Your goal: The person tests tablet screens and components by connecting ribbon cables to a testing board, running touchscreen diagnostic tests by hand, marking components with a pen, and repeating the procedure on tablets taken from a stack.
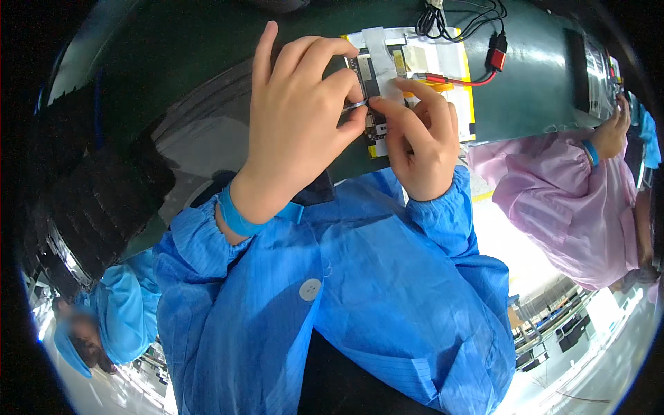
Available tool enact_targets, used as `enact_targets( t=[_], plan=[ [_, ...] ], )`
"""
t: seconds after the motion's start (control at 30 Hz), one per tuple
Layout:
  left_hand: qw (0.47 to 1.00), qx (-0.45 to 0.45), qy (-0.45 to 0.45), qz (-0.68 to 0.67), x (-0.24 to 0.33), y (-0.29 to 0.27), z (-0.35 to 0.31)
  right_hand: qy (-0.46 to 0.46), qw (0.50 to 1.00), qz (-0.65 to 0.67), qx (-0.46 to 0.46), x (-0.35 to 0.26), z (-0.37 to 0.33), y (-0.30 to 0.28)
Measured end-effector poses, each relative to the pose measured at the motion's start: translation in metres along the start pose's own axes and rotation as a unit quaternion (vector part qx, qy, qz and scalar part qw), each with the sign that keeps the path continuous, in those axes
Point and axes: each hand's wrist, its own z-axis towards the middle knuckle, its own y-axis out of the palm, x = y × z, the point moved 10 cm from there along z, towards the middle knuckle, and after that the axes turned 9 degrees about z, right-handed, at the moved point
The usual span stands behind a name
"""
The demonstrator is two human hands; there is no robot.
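A flat electronic device [453,117] lies on the bench with a white panel, yellow edges and a dark circuit board strip [373,84] along its left side. A translucent strip [375,48] crosses its upper part. Between thumb and index finger, my left hand [297,117] pinches a small thin silvery piece [355,106] at the board's left edge; its little finger points up. My right hand [425,142] is curled over the board, one fingertip right beside that piece. Whether anything is between the right fingers is hidden.
A red cable [477,82] with a black-and-red plug [496,52] runs onto the device from the right. Coiled black cable [460,28] lies behind. A co-worker in a pink smock [564,207] sits at right, a hand on the green bench [532,97]. Black stacked material [104,194] is at left.
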Motion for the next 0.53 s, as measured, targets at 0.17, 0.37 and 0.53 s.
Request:
enact_targets(
  t=[0.17, 0.37, 0.53],
  plan=[
    [1.000, 0.001, 0.007, 0.000, 0.0004, -0.0033, -0.0003, -0.021, 1.000, -0.021, 0.000, -0.0065, -0.0034, 0.0007],
    [1.000, 0.002, 0.004, -0.006, 0.0022, 0.0025, 0.0005, -0.059, 0.998, -0.022, 0.016, -0.0048, -0.0037, -0.0015],
    [1.000, -0.004, 0.011, -0.008, 0.0014, 0.0006, 0.0012, -0.055, 0.998, -0.019, 0.010, -0.0059, -0.0021, 0.0026]
  ],
)
